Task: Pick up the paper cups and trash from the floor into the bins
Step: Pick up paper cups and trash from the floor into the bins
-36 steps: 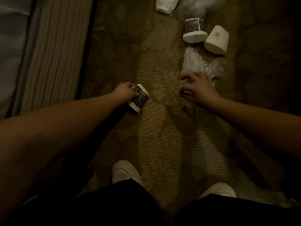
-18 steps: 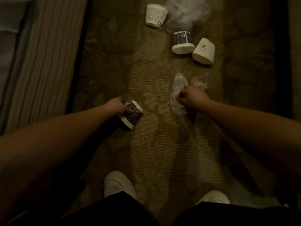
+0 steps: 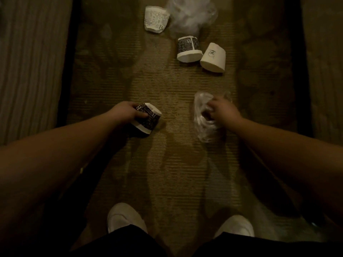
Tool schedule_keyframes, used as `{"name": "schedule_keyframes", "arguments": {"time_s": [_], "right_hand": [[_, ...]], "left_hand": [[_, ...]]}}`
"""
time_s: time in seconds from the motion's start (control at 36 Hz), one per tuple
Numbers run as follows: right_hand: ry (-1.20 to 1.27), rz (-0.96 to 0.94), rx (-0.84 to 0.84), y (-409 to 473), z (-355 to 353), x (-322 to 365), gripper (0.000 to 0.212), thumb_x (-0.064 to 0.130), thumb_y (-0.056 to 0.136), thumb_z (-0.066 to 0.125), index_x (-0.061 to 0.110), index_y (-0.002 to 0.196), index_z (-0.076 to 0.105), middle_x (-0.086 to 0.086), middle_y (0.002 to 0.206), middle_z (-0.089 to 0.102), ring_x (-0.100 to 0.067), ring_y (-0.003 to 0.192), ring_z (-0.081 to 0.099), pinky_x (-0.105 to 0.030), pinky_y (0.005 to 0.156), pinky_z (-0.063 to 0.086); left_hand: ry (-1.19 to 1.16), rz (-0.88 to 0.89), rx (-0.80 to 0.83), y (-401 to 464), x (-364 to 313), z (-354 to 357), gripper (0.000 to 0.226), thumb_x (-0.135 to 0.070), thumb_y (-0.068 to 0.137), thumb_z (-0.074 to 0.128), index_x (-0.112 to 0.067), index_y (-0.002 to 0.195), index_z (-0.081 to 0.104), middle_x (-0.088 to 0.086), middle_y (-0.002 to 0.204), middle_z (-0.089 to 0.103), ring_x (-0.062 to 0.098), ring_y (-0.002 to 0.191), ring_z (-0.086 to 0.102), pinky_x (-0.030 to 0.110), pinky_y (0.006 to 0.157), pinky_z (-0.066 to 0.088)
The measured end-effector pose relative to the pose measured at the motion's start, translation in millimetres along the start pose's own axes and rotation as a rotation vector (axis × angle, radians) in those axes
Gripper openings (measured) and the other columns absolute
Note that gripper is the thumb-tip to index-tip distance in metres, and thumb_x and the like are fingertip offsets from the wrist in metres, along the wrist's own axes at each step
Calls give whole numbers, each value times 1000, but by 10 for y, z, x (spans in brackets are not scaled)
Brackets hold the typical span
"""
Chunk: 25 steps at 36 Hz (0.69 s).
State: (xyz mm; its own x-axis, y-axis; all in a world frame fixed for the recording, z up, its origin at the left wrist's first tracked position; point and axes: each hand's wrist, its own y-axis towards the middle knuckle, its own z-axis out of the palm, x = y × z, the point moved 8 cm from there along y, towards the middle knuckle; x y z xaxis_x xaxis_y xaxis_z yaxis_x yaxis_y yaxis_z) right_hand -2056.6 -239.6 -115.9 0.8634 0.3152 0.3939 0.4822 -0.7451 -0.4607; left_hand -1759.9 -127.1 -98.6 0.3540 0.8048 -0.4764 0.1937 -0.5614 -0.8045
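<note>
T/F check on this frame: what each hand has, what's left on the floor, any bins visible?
1. The left hand grips a dark patterned cup. True.
2. The right hand holds nothing. False: it grips a clear plastic wrapper.
3. Three cups lie on the carpet ahead. True: one white printed, one dark, one plain white.
4. A bin stands between the shoes. False: no bin is in view.

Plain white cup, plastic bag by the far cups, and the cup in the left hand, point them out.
plain white cup (image 3: pixel 213 57), head view, its side wall
plastic bag (image 3: pixel 191 15), head view, its crumpled middle
held cup (image 3: pixel 151 117), head view, its patterned side
</note>
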Motion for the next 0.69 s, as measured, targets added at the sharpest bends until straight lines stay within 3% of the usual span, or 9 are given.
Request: {"name": "schedule_keyframes", "arguments": {"time_s": [0.06, 0.14, 0.19, 0.31, 0.36, 0.44, 0.53, 0.61, 0.69], "right_hand": [[-14, -24, -16, -66, -11, -15, 31, 15, 96, 57, 14, 125, 66, -8, 144, 47, -27, 126, 49, -35, 103, 37], [-21, -6, 13, -75, -24, -47, 33, 17, 96, 58, 16, 128, 64, -7, 146, 43, -27, 126, 49, -36, 105, 38], [-16, 29, 49, -49, -51, -68, 35, 17, 95, 59, 16, 129, 63, -8, 140, 47, -29, 121, 53, -40, 101, 44], [21, 97, 31, -3, -265, -26, 34, 19, 96, 58, 19, 130, 62, -10, 132, 52, -30, 113, 55, -37, 89, 47], [82, 119, 8, 12, -422, 24, 36, 21, 97, 58, 21, 133, 61, -10, 131, 54, -28, 113, 56, -34, 85, 44], [203, 154, -36, 17, -709, 95, 34, 25, 96, 59, 21, 130, 63, -8, 124, 62, -26, 110, 60, -31, 83, 45], [465, 259, -46, -35, -942, 91, 31, 29, 93, 64, 18, 121, 67, -4, 113, 68, -22, 102, 64, -32, 84, 51], [869, 336, 32, -145, -1053, 179, 35, 26, 90, 71, 18, 123, 65, -7, 110, 70, -24, 96, 69, -43, 85, 59], [1145, 317, 138, -240, -1125, 328, 37, 20, 92, 68, 14, 128, 60, -14, 115, 68, -29, 103, 67, -44, 88, 58]], "left_hand": [[-10, 15, 5, 43, -101, 43, 43, -17, 86, 75, -18, 127, 64, 5, 114, 69, 19, 95, 66, 35, 92, 52], [-55, 30, 21, 84, -237, 145, 41, -17, 87, 73, -18, 127, 63, 1, 105, 68, 12, 87, 65, 28, 77, 50], [-138, 7, 40, 105, -319, 218, 39, -16, 87, 73, -17, 125, 63, 4, 106, 70, 17, 89, 67, 28, 72, 51], [-234, 4, 158, 78, -617, 421, 33, -11, 87, 70, -14, 119, 63, 11, 115, 70, 25, 102, 67, 37, 87, 54], [-146, 54, 274, -32, -843, 590, 27, -9, 87, 68, -19, 112, 64, 9, 114, 70, 23, 104, 66, 36, 89, 53], [26, 112, 406, -235, -1115, 843, 34, -8, 85, 70, -20, 116, 64, 4, 114, 71, 21, 108, 65, 36, 94, 51], [109, 166, 418, -440, -1363, 999, 41, -12, 83, 74, -22, 121, 64, 0, 114, 72, 18, 110, 65, 37, 99, 49], [113, 227, 283, -613, -1616, 949, 36, -14, 85, 74, -23, 119, 65, -3, 110, 71, 13, 103, 65, 33, 93, 50], [89, 293, 166, -749, -1851, 789, 38, -14, 85, 74, -24, 121, 65, -5, 109, 70, 10, 100, 65, 31, 90, 51]]}}
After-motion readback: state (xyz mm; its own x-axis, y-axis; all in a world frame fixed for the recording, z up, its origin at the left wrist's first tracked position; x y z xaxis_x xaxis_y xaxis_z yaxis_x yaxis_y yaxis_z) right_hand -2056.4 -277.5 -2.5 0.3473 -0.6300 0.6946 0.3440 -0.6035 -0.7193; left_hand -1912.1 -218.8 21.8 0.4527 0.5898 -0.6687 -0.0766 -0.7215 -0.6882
